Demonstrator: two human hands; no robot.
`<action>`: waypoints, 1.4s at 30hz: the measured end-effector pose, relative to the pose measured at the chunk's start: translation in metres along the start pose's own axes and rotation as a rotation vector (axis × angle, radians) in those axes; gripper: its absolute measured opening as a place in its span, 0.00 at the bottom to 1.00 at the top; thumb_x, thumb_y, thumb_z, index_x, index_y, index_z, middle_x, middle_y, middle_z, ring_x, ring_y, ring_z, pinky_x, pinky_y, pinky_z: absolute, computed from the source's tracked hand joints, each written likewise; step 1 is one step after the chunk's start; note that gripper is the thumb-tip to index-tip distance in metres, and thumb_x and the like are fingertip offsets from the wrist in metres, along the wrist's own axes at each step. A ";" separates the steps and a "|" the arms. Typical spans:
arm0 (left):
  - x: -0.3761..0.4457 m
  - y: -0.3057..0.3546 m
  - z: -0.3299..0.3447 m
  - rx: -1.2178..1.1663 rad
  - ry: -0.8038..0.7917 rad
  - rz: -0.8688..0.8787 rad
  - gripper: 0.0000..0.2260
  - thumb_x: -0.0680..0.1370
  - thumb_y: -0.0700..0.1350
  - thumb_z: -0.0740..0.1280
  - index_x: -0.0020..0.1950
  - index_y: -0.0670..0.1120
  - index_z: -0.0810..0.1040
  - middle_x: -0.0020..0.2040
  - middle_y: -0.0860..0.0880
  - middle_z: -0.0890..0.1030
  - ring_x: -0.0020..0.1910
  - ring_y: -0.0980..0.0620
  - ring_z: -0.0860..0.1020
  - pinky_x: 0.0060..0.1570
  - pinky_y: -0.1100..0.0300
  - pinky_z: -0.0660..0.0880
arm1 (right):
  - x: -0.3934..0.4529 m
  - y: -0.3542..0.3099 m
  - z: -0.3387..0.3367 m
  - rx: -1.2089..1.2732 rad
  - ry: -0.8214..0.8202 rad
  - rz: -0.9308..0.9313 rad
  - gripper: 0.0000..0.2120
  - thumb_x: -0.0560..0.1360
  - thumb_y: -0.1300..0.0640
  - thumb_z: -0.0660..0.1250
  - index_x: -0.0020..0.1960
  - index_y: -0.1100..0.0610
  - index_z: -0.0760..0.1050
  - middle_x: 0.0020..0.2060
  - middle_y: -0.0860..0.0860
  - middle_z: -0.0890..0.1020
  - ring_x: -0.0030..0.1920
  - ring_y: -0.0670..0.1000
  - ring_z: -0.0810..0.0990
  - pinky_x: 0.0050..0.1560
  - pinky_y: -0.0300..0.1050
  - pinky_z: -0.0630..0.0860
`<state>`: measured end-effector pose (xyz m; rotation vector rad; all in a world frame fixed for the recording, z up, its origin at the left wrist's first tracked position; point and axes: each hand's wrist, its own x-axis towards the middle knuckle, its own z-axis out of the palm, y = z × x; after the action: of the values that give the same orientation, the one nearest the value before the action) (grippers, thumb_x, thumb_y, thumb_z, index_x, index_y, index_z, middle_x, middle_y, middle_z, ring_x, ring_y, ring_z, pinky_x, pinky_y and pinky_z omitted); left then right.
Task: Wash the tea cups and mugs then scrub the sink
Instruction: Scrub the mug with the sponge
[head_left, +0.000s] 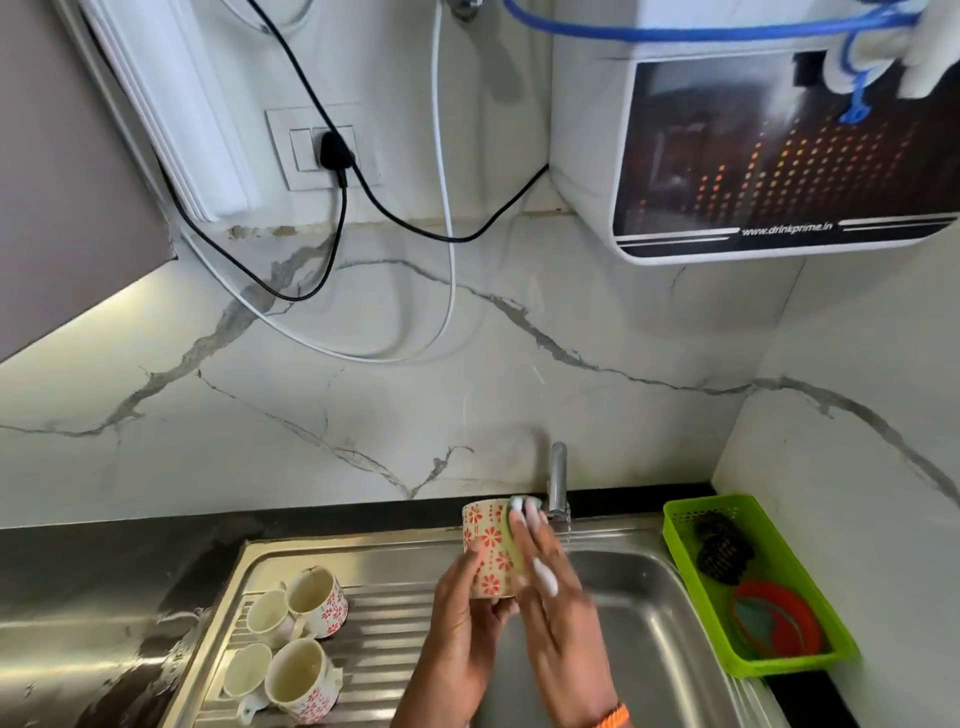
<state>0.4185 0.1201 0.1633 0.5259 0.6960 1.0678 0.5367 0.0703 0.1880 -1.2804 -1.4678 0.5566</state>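
My left hand (462, 613) holds a cream mug (488, 551) with red flower prints above the steel sink basin (639, 623). My right hand (550, 587), soapy with foam on the fingers, presses a small scrub pad (522, 504) against the mug's rim and side. Several cups and mugs with the same flower print lie on their sides on the ribbed drainboard (384, 639) at the left, among them a mug (317, 603) and another mug (301, 680).
A steel tap (557, 483) stands behind the sink by the marble wall. A green plastic basket (779, 670) at the right holds dark scourers (722, 551) and an orange ring. A water purifier (753, 145) and cables hang on the wall above. Black countertop (104, 571) lies left.
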 end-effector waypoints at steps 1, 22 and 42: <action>0.000 -0.001 0.003 -0.011 0.014 -0.012 0.28 0.81 0.55 0.72 0.74 0.38 0.77 0.69 0.34 0.80 0.61 0.41 0.83 0.61 0.48 0.81 | -0.010 0.005 -0.002 -0.040 -0.027 -0.028 0.32 0.83 0.68 0.65 0.82 0.44 0.64 0.82 0.42 0.61 0.83 0.49 0.57 0.79 0.38 0.59; -0.013 -0.055 0.062 0.079 0.187 0.022 0.30 0.78 0.57 0.72 0.72 0.38 0.79 0.62 0.36 0.83 0.56 0.43 0.82 0.56 0.49 0.78 | 0.005 0.022 -0.081 -0.019 -0.140 -0.032 0.25 0.86 0.50 0.57 0.82 0.36 0.58 0.82 0.34 0.54 0.83 0.40 0.53 0.76 0.35 0.61; -0.008 -0.066 0.061 0.158 0.298 0.055 0.31 0.77 0.64 0.73 0.71 0.44 0.81 0.70 0.36 0.81 0.72 0.34 0.77 0.78 0.34 0.65 | -0.040 0.037 -0.095 -0.089 -0.227 -0.060 0.29 0.87 0.58 0.61 0.83 0.40 0.57 0.83 0.37 0.54 0.84 0.44 0.51 0.77 0.30 0.58</action>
<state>0.5008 0.0826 0.1607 0.5287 1.0389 1.1608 0.6317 0.0188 0.1715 -1.2691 -1.7300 0.6184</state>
